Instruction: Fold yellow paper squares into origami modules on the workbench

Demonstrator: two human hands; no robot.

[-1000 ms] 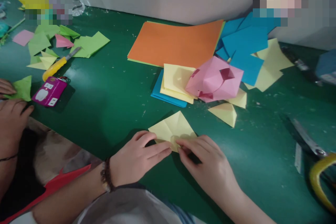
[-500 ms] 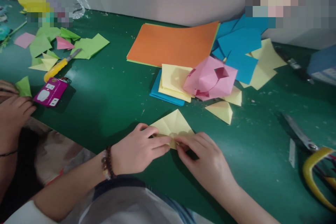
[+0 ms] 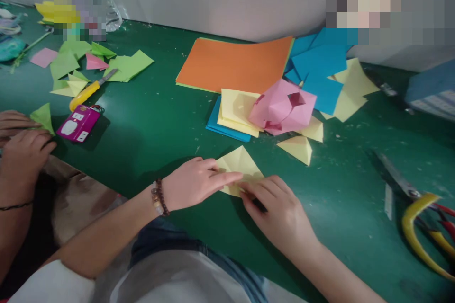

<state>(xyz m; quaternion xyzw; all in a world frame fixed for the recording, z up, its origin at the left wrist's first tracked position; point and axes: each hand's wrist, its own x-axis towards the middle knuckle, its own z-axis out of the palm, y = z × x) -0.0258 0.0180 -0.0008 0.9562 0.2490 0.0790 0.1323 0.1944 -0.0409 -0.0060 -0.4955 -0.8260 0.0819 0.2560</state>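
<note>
While the left hand [image 3: 194, 183] steadies the work, the right hand [image 3: 284, 210] pinches the near edge of the yellow sheet [image 3: 242, 161] between thumb and fingertips. The left hand lies palm down across the sheet's left and near portions, with one finger extended toward the right fingertips and the others bent; its thumb is not clearly visible, so whether it also grips the paper cannot be told.

The step in hand appears to be a fold or crease along the near edge. The next move calls for aligning that edge under the right fingertips, then applying firm, even pressure along the fold line while the left hand prevents slippage. Insufficient restraint could let the sheet skew.

The yellow sheet is located between and just beyond the two hands, on the desk [image 3: 159, 123]. It is pale and matt, with one corner pointing away from the hands and faint creases across the exposed face. Its near edge is partly covered by fingers; the number of layers there cannot be determined. Beyond the right hand lie a folded yellow piece [image 3: 297, 149] and a faceted pink paper form [image 3: 280, 109].
</note>
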